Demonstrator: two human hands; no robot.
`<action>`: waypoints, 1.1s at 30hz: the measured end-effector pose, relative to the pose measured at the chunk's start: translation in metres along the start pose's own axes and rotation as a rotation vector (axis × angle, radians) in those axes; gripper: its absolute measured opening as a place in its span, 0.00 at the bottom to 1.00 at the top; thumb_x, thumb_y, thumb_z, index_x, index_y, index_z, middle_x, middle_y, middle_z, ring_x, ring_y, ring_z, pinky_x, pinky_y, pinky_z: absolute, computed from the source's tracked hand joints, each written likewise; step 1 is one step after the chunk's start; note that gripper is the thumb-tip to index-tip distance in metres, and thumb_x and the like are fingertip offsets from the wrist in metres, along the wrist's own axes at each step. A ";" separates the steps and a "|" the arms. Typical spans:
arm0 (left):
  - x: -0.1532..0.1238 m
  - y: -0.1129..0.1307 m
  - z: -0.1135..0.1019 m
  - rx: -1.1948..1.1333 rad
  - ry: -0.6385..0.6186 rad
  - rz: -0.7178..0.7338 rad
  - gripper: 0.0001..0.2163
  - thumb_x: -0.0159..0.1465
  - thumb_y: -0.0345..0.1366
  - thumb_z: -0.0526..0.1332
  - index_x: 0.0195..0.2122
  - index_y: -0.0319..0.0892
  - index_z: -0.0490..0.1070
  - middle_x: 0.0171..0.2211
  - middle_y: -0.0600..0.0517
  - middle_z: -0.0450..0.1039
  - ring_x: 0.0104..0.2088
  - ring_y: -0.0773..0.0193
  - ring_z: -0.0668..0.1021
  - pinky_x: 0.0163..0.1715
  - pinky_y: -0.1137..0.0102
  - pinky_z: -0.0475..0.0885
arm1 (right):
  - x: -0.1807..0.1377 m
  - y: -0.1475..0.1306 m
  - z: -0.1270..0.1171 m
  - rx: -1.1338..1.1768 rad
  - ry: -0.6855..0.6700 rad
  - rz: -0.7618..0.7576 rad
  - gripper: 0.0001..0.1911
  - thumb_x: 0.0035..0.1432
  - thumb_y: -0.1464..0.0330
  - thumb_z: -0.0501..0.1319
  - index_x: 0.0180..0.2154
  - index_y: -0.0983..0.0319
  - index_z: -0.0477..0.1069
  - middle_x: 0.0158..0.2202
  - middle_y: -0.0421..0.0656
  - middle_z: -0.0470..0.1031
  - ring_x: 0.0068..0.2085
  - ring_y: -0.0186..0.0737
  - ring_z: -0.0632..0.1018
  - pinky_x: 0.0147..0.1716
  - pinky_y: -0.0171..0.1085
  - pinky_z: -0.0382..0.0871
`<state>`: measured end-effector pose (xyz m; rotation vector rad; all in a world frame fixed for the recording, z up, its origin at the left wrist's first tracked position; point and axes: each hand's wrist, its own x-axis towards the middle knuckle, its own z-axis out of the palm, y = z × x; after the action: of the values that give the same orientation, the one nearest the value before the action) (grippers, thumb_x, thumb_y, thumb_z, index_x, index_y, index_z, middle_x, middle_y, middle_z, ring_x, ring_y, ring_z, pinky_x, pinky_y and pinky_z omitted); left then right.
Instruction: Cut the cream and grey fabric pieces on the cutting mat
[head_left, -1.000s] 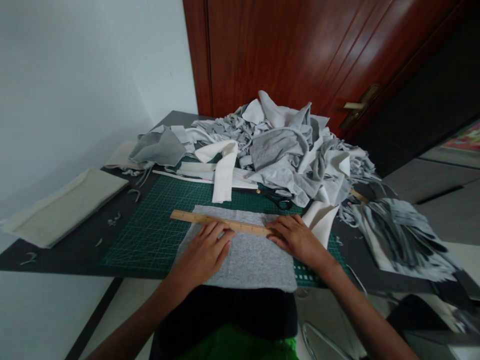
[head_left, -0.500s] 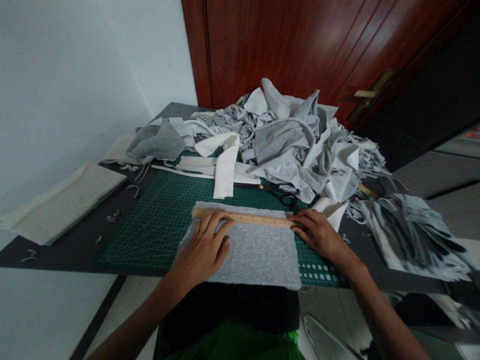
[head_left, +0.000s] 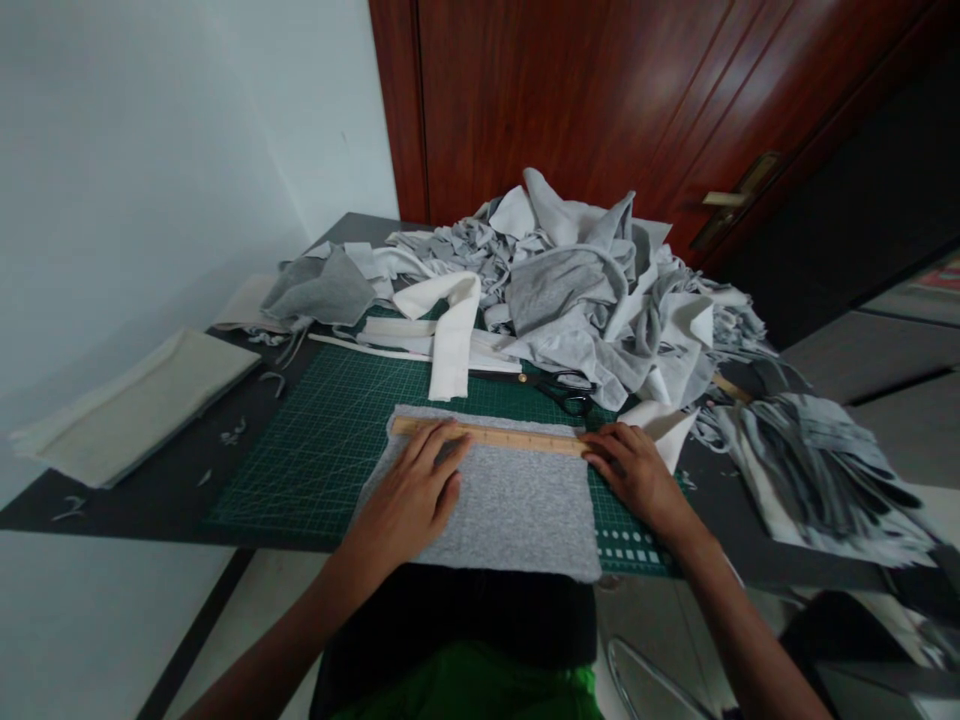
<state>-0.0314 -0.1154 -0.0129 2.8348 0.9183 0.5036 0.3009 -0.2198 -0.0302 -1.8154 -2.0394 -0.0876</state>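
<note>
A wooden ruler (head_left: 517, 440) lies across the upper part of a grey cloth piece (head_left: 517, 510), close to its far edge. My left hand (head_left: 412, 490) rests flat on the cloth with its fingers stretched over the ruler's left part, thumb apart. At the ruler's right end, the fingertips and thumb of my right hand (head_left: 637, 470) close on the tip, just past the cloth's right edge. Under the cloth is a green cutting mat (head_left: 300, 460). Black scissors (head_left: 559, 388) lie beyond the ruler, their blades partly under white fabric strips (head_left: 452, 350).
A large heap of grey and white fabric scraps (head_left: 577, 290) covers the table's back. A folded cream cloth (head_left: 142, 410) lies at the left, and a stack of grey cloth pieces (head_left: 832, 470) at the right. Thread bits dot the dark table (head_left: 165, 510). Behind stands a brown door (head_left: 570, 100).
The camera view has shifted slightly. Both hands stay at the ruler, and the ruler and grey cloth show no clear movement.
</note>
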 end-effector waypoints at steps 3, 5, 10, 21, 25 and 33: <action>0.000 -0.001 0.001 -0.005 0.000 0.002 0.20 0.71 0.33 0.50 0.63 0.40 0.63 0.66 0.44 0.58 0.67 0.53 0.59 0.66 0.54 0.60 | 0.000 -0.002 0.000 0.007 0.011 0.011 0.15 0.67 0.62 0.55 0.52 0.58 0.71 0.45 0.48 0.70 0.46 0.49 0.71 0.46 0.49 0.69; 0.000 -0.001 0.001 -0.009 0.006 0.005 0.20 0.71 0.34 0.50 0.63 0.40 0.63 0.65 0.44 0.59 0.67 0.53 0.59 0.66 0.53 0.60 | 0.000 -0.002 0.000 0.015 0.016 0.016 0.15 0.67 0.62 0.55 0.52 0.58 0.71 0.45 0.48 0.70 0.46 0.49 0.71 0.46 0.49 0.69; 0.001 -0.002 0.003 -0.002 0.006 0.002 0.21 0.70 0.34 0.50 0.64 0.39 0.61 0.66 0.45 0.59 0.67 0.53 0.59 0.67 0.54 0.58 | 0.000 -0.001 0.001 0.033 0.028 0.033 0.14 0.67 0.62 0.55 0.51 0.58 0.71 0.45 0.48 0.70 0.47 0.48 0.71 0.47 0.50 0.69; 0.000 -0.003 0.006 0.082 0.037 0.001 0.22 0.71 0.36 0.49 0.65 0.39 0.58 0.69 0.44 0.52 0.70 0.51 0.53 0.68 0.48 0.53 | -0.001 0.000 0.006 0.043 0.077 0.051 0.14 0.66 0.61 0.56 0.49 0.58 0.72 0.44 0.48 0.71 0.46 0.49 0.72 0.47 0.50 0.70; -0.001 0.001 0.002 0.029 0.069 -0.013 0.20 0.70 0.33 0.50 0.62 0.38 0.63 0.64 0.43 0.60 0.67 0.52 0.59 0.67 0.51 0.57 | -0.001 0.002 0.008 0.045 0.090 0.043 0.13 0.66 0.61 0.56 0.48 0.58 0.72 0.44 0.48 0.71 0.45 0.49 0.73 0.47 0.50 0.70; -0.002 0.002 0.002 0.003 0.119 -0.051 0.19 0.69 0.31 0.51 0.61 0.38 0.64 0.60 0.43 0.63 0.64 0.51 0.62 0.65 0.52 0.62 | -0.001 0.005 0.011 0.049 0.102 0.040 0.13 0.66 0.60 0.57 0.48 0.57 0.71 0.44 0.47 0.72 0.45 0.48 0.73 0.46 0.48 0.70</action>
<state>-0.0310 -0.1176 -0.0148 2.8018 1.0091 0.6713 0.3028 -0.2168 -0.0413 -1.7840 -1.9180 -0.1147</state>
